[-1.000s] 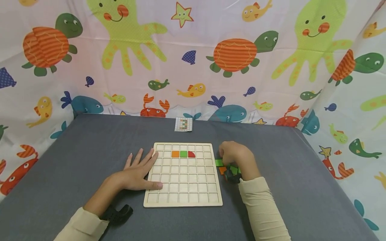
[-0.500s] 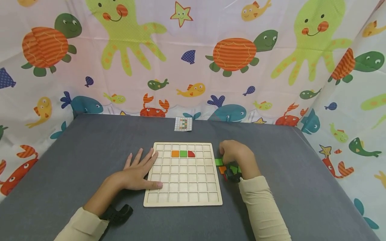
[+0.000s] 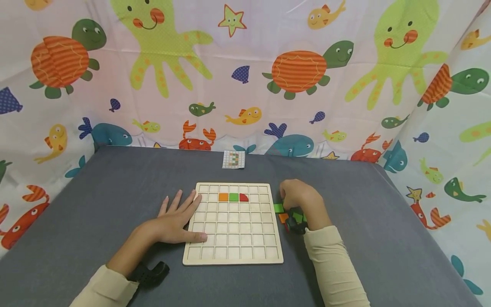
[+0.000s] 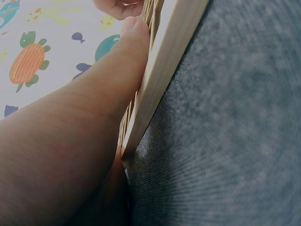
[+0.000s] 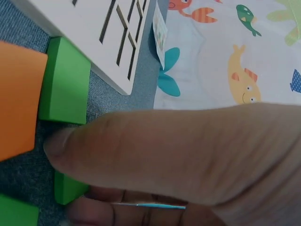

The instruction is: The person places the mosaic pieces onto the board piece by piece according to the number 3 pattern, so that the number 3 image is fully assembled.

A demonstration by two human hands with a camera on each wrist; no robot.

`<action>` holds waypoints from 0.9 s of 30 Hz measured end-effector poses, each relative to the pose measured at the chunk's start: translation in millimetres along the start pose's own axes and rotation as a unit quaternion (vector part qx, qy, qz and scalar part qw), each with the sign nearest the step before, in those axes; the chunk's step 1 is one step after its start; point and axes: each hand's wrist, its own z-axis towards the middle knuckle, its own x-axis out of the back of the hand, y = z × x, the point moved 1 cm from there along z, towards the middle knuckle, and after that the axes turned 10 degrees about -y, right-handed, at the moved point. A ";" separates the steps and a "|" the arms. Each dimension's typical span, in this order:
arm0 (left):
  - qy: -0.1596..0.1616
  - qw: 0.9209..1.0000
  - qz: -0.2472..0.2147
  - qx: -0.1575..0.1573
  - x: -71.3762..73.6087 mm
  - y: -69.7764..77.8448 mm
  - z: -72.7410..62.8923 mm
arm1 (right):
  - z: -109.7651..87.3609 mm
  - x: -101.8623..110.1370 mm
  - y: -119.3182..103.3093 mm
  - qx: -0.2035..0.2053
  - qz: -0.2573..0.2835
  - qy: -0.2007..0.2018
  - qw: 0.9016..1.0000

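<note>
My left hand (image 3: 174,221) lies with spread fingers on the left edge of a wooden grid board (image 3: 234,230), its thumb (image 4: 134,42) over the near cells. In one upper row of the board sit an orange square (image 3: 223,197), a green square (image 3: 233,197) and a red rounded piece (image 3: 244,197). Beside the board's right edge, my right hand (image 3: 301,196) reaches down with curled fingers into loose coloured blocks. Seen from the right wrist, thumb and fingertips pinch a small green block (image 5: 68,189), mostly covered by the thumb.
Close by lie another green block (image 5: 66,84) and an orange block (image 5: 19,99), with more pieces partly under the right wrist. A small card with a coloured grid pattern (image 3: 233,159) stands behind the board. A printed curtain (image 3: 230,64) hangs along the back of the grey table.
</note>
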 end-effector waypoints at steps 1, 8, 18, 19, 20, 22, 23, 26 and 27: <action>0.001 1.000 0.001 0.001 -0.5 -0.1 0.2 | 0.3 -0.4 0.2 0.000 0.000 0.001 1.000; 0.001 1.000 0.003 0.000 -1.2 0.2 0.0 | 1.9 0.1 0.2 0.014 -0.010 0.017 1.000; -0.003 1.000 0.000 -0.002 1.0 2.3 -1.9 | 0.3 2.2 -7.6 0.036 -0.008 0.010 0.999; -0.004 1.000 0.001 -0.001 1.0 2.2 -1.9 | 0.3 2.1 -8.7 0.040 -0.009 0.010 0.999; -0.005 1.000 0.001 0.000 1.1 2.1 -2.0 | 0.3 1.9 -9.9 0.044 -0.010 0.010 0.999; -0.003 1.000 0.000 -0.002 1.3 2.4 -2.3 | 0.1 1.4 -12.2 0.050 -0.008 0.010 0.999; -0.002 1.000 -0.002 -0.004 1.5 2.5 -2.5 | -0.1 1.1 -13.6 0.053 -0.006 0.010 0.999; -0.001 1.000 -0.004 -0.007 2.1 3.3 -3.0 | -0.8 -0.2 -17.1 0.060 -0.007 0.012 0.998; -0.002 1.000 -0.004 -0.007 2.4 3.6 -3.1 | -1.1 -0.4 -18.3 0.062 -0.007 0.012 0.998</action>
